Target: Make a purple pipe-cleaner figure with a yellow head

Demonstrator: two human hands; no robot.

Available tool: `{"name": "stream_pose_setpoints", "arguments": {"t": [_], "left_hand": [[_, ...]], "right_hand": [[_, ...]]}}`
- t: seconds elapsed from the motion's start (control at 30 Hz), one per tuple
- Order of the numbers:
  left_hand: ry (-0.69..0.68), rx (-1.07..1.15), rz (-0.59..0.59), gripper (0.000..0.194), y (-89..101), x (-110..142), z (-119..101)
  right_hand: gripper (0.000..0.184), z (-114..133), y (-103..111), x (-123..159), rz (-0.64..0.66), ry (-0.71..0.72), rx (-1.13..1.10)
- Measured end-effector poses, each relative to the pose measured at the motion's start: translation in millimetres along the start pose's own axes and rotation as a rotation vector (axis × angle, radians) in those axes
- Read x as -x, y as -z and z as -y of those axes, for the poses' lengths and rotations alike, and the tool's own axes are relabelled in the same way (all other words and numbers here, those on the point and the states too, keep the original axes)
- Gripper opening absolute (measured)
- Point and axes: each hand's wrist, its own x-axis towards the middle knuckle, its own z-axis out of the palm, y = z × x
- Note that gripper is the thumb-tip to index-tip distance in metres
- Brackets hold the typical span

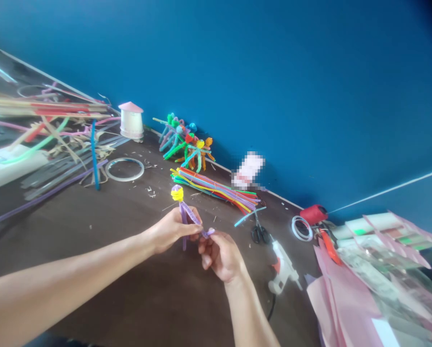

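Between my hands is a small pipe cleaner figure with a purple and yellow rounded top and purple fuzzy strands hanging below. My left hand pinches it by the purple strands just under the top. My right hand has thumb and fingers closed on the end of one purple strand, which bends toward the right. Beyond my hands lies a bundle of coloured pipe cleaners. Behind that, several finished-looking pipe cleaner figures with dangling limbs are heaped near the wall.
Black-handled scissors and a white glue gun lie on the right, near pink wrapping sheets. At left are a white cup with a pink top, a tape ring and loose strips. A blue wall borders the dark table.
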Motion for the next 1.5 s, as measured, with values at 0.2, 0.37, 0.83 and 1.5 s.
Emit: {"name": "stream_pose_setpoints", "arguments": {"t": [0.2,0.37,0.83,1.5], "left_hand": [[0.010,-0.043,-0.014,0.019,-1.4,0,-1],[0.030,-0.034,-0.049,0.018,0.9,-2,4],[0.027,0.022,-0.084,0.021,3.4,-4,4],[-0.114,-0.309,-0.069,0.018,4.7,-2,8]], "right_hand": [[0.027,1,-1,2,0.065,-0.010,-0.028],[0.025,2,-1,4,-0.006,0.105,0.238],[0.010,3,-7,10,-0.275,0.498,0.838],[0.022,3,-4,3,-0.129,0.115,0.088]]}}
